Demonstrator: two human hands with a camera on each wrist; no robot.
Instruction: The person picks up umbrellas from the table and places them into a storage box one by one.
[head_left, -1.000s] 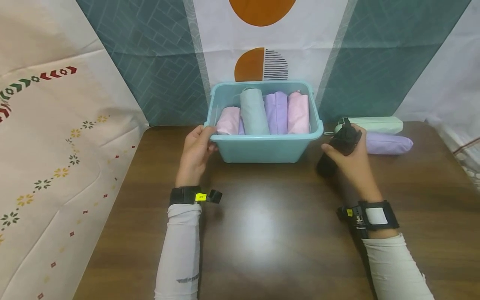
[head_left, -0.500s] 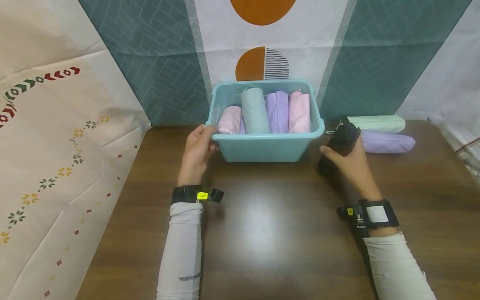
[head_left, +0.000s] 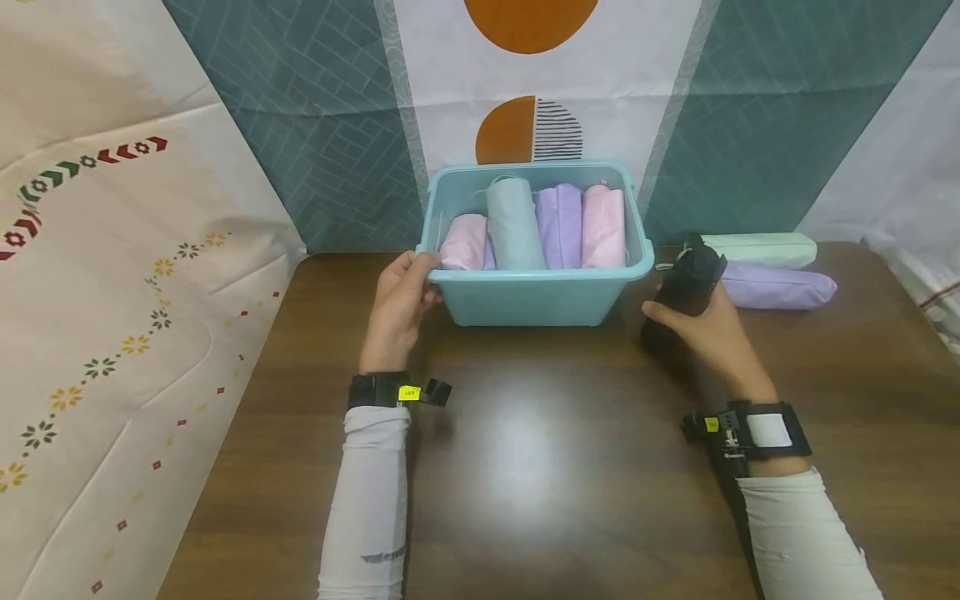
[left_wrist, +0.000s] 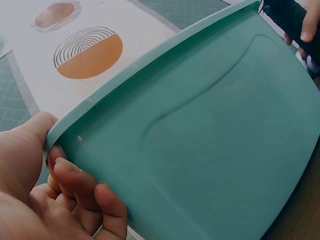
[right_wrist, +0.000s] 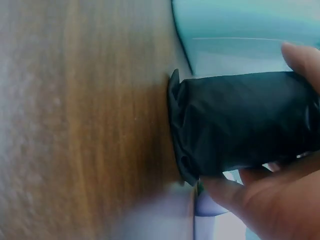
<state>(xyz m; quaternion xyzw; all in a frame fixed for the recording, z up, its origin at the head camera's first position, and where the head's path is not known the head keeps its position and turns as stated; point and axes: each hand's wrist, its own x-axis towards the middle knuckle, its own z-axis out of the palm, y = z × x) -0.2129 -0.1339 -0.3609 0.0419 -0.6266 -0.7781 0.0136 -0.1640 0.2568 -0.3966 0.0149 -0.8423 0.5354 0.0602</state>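
A light blue plastic bin (head_left: 525, 300) stands at the back of the table. My left hand (head_left: 397, 308) pinches the left end of its front rim, thumb over the rim and fingers curled below, as the left wrist view shows. In the bin lie rolled or stuffed fabric pouches: a grey-blue pouch (head_left: 516, 225), a purple pouch (head_left: 559, 225), a pink pouch (head_left: 603, 225) and a shorter pink pouch (head_left: 463, 242). To the right of the bin my right hand (head_left: 712, 329) grips a black fabric bundle (right_wrist: 245, 120), roughly cylindrical, its crumpled lower end at the tabletop.
Behind my right hand lie a mint green pouch (head_left: 765, 248) and a lilac pouch (head_left: 780, 286), side by side on the brown wooden table (head_left: 525, 458). A patterned cloth (head_left: 337, 167) hangs behind the bin. White cloth (head_left: 112, 333) with flower prints borders the left side.
The whole head view has shifted slightly. Both hands keep their holds on the bin rim and the black bundle, which tilts a little more upright beside the bin.
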